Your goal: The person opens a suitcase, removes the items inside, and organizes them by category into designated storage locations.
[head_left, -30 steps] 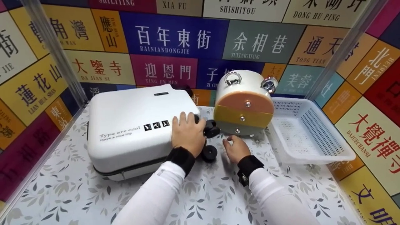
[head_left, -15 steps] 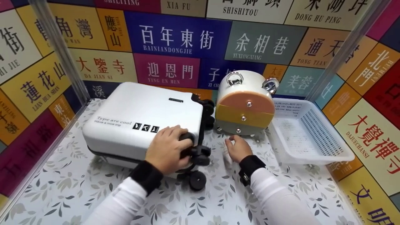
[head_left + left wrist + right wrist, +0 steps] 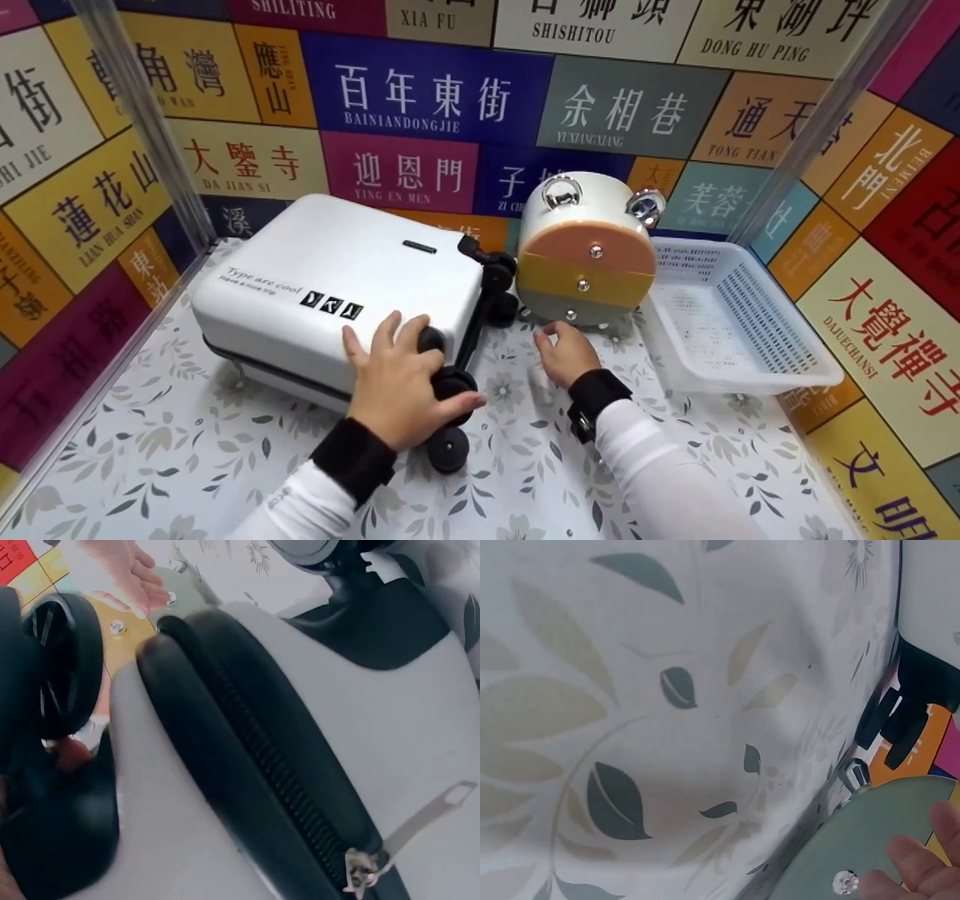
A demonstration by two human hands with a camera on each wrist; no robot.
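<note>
A white suitcase point(image 3: 330, 285) lies flat on the floral desk point(image 3: 187, 450), long axis slanting from far left to near right — wheels toward the round drawer box point(image 3: 585, 255). The left hand point(image 3: 397, 382) grips its near wheel corner, fingers point(image 3: 390, 334) curled over. The right hand point(image 3: 566, 352) rests loosely open — holding nothing — just before the box.

- Near corner of the white hard-shell suitcase point(image 3: 330, 277) covered by the left hand point(image 3: 397, 382).
- Right hand point(image 3: 919, 862) cut off by the wrist picture's lower edge; grip unclear.
</note>
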